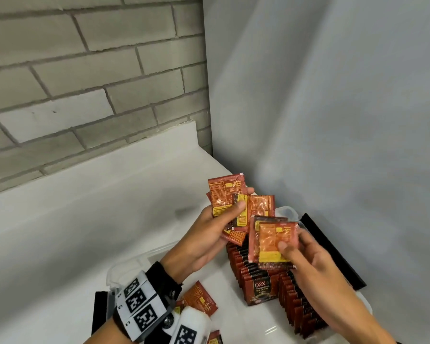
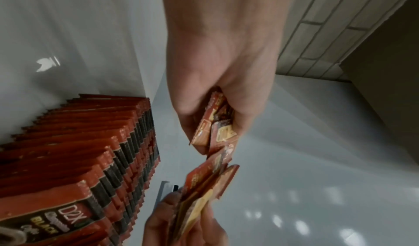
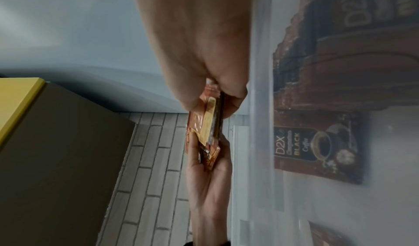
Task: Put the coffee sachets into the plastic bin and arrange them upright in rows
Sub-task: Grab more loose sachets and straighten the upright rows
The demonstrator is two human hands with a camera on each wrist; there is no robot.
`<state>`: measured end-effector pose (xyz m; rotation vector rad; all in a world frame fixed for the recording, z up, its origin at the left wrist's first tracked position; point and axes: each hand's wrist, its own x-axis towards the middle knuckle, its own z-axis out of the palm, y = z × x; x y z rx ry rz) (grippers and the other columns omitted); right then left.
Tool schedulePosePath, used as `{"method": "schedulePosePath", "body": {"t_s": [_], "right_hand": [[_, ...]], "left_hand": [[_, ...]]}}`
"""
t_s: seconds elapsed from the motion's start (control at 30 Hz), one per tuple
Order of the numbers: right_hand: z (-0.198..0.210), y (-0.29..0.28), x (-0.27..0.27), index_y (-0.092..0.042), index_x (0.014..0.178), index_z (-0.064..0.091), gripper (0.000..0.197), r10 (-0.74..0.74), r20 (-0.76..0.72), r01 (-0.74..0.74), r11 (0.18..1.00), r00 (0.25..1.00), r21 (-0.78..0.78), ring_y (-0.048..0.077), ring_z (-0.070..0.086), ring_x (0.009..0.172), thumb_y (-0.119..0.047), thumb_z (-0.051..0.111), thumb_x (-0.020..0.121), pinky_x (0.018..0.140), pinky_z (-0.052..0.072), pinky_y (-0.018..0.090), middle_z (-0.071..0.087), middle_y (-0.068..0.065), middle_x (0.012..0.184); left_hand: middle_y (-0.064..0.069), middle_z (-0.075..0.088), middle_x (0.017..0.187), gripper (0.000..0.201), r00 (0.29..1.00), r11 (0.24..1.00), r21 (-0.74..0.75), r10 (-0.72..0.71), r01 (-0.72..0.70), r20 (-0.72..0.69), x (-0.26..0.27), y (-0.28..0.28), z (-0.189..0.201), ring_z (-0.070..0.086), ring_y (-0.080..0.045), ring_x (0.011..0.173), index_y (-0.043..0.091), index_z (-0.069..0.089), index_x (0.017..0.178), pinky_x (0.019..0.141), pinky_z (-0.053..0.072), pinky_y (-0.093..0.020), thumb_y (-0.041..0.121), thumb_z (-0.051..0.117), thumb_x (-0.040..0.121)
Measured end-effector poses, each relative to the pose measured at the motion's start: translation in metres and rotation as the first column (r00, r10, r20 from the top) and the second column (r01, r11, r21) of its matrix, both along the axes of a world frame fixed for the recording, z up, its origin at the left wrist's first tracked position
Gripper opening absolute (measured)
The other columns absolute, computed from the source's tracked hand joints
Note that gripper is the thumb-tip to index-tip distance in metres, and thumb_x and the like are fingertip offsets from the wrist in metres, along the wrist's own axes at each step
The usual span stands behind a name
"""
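My left hand point(image 1: 224, 219) holds a fan of several red coffee sachets point(image 1: 227, 194) above the clear plastic bin point(image 1: 124, 266). Just to its right, my right hand point(image 1: 293, 247) pinches two more sachets point(image 1: 271, 242) by their lower corner, thumb on the front. Below both hands, rows of sachets point(image 1: 258, 271) stand upright in the bin, a "D2X Black Coffee" front facing me. In the left wrist view my fingers point(image 2: 226, 97) curl round the sachets point(image 2: 217, 128) beside the standing rows point(image 2: 79, 151). The right wrist view shows the pinched sachets point(image 3: 208, 122) edge-on.
Loose sachets point(image 1: 201, 299) lie flat on the bin floor near my left wrist. A black lid or tray point(image 1: 333, 247) sits right of the bin. A white counter point(image 1: 85, 207) meets a grey brick wall point(image 1: 85, 83) and a white panel point(image 1: 333, 95).
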<state>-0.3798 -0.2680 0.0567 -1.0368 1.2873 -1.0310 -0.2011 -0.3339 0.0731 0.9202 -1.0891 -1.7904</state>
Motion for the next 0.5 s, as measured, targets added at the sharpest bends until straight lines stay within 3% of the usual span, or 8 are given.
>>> {"method": "schedulePosePath", "body": {"t_s": [0.07,0.13,0.23,0.33,0.4,0.5], "right_hand": [[-0.0004,-0.0001,0.0006,-0.030,0.122,0.056,0.046,0.064,0.001,-0.064,0.997,0.998,0.038,0.005,0.066,0.101,-0.042,0.055,0.078,0.091,0.046,0.028,0.072,-0.011,0.107],[0.0002,-0.0002,-0.0002,-0.027,0.120,0.060,0.044,0.036,0.036,-0.037,0.998,0.999,0.041,0.009,0.066,0.103,-0.040,0.056,0.079,0.097,0.044,0.034,0.072,-0.007,0.108],[0.0027,-0.0009,-0.0012,-0.022,0.118,0.062,0.038,-0.037,0.134,0.036,0.999,0.990,0.010,0.014,0.067,0.102,-0.032,0.056,0.081,0.091,0.045,0.032,0.072,-0.001,0.108],[0.0036,-0.0019,-0.0013,-0.019,0.117,0.061,0.038,-0.095,0.229,0.094,0.995,0.969,0.017,0.015,0.068,0.099,-0.027,0.057,0.080,0.086,0.047,0.030,0.072,0.001,0.107],[0.0035,-0.0024,-0.0024,-0.016,0.115,0.061,0.035,-0.118,0.258,0.120,0.993,0.959,0.008,0.017,0.069,0.098,-0.025,0.056,0.081,0.082,0.048,0.029,0.073,0.003,0.105],[0.0015,-0.0029,-0.0051,-0.018,0.111,0.063,0.031,-0.162,0.268,0.171,0.985,0.950,-0.010,0.016,0.070,0.090,-0.027,0.057,0.081,0.077,0.049,0.029,0.073,0.005,0.102]], "left_hand": [[-0.005,0.067,0.122,0.039,0.999,1.000,-0.017,-0.017,0.017,-0.027,-0.0006,0.0000,-0.0016,0.063,-0.022,0.113,0.021,0.059,0.125,0.096,0.051,-0.038,0.022,0.056,0.087],[-0.006,0.066,0.123,0.041,0.998,0.998,-0.034,-0.053,0.052,-0.029,-0.0007,0.0006,-0.0020,0.062,-0.023,0.114,0.020,0.058,0.127,0.094,0.052,-0.036,0.018,0.058,0.086],[-0.006,0.067,0.122,0.042,0.995,0.994,-0.034,-0.102,0.102,0.001,-0.0005,0.0024,-0.0036,0.063,-0.024,0.113,0.017,0.058,0.127,0.089,0.053,-0.033,0.013,0.061,0.084],[-0.007,0.070,0.115,0.036,0.986,0.987,-0.017,-0.158,0.159,0.048,0.0004,0.0044,-0.0028,0.066,-0.024,0.107,0.014,0.063,0.116,0.084,0.053,-0.029,0.012,0.064,0.080],[-0.006,0.071,0.111,0.033,0.980,0.981,-0.012,-0.191,0.192,0.059,0.0012,0.0048,-0.0018,0.067,-0.022,0.102,0.014,0.064,0.111,0.082,0.053,-0.027,0.021,0.065,0.079],[-0.011,0.069,0.114,0.060,0.975,0.976,0.047,-0.215,0.213,0.060,0.0010,0.0051,0.0009,0.065,-0.027,0.103,0.016,0.061,0.116,0.091,0.053,-0.034,0.057,0.062,0.073]]}}
